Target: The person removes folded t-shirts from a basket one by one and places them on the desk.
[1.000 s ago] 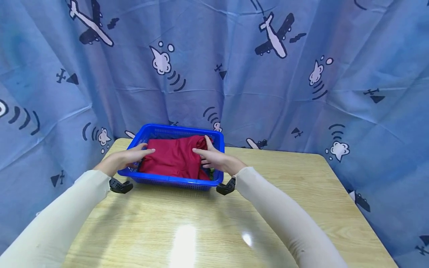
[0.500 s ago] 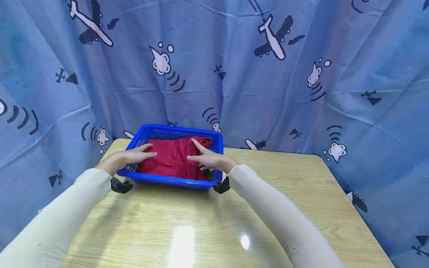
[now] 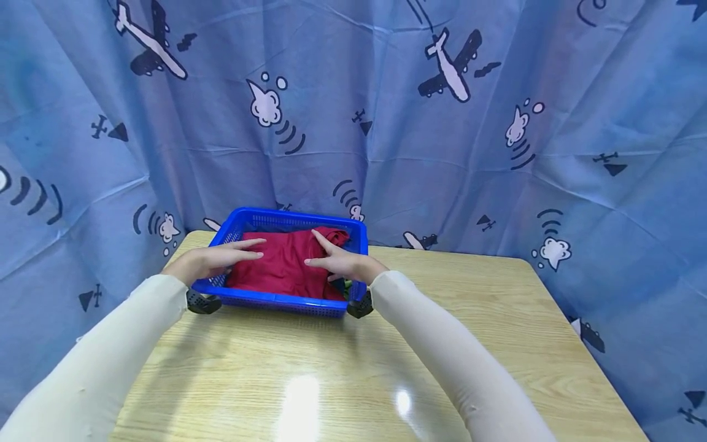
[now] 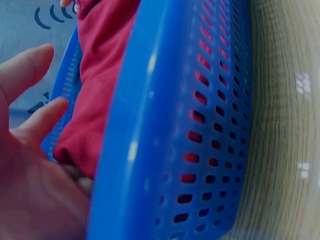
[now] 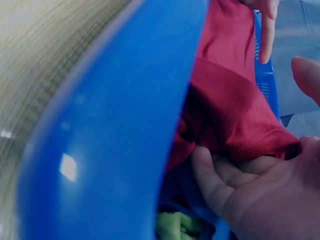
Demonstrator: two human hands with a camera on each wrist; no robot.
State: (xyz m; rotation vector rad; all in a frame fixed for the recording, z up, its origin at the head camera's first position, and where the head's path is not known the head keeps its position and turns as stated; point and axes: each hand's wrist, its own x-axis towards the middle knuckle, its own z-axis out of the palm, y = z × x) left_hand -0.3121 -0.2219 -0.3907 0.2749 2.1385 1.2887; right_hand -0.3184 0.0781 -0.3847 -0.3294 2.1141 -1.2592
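Observation:
A folded red cloth [image 3: 276, 264] lies in a blue plastic basket [image 3: 287, 301] with perforated sides. My left hand [image 3: 218, 258] reaches over the basket's left end, its fingers extended above the cloth; in the left wrist view its thumb and a finger stand apart, holding nothing. My right hand [image 3: 345, 265] is at the right end of the cloth. In the right wrist view, its lower fingers [image 5: 215, 180] touch the cloth's edge, partly hidden beneath it, while the thumb [image 5: 306, 75] stands away. Dark blue fabric [image 5: 177, 187] and a green piece [image 5: 177, 225] show under the red cloth.
The basket stands on a wooden table [image 3: 469, 331] near its back edge. A blue curtain [image 3: 331, 123] printed with airplanes hangs right behind and along the sides. Both wrists carry black devices [image 3: 203, 302] close to the basket's front rim.
My right hand has shifted left from the basket's right end, uncovering the cloth's rolled corner. My left hand has moved slightly right over the cloth. The basket stays in place.

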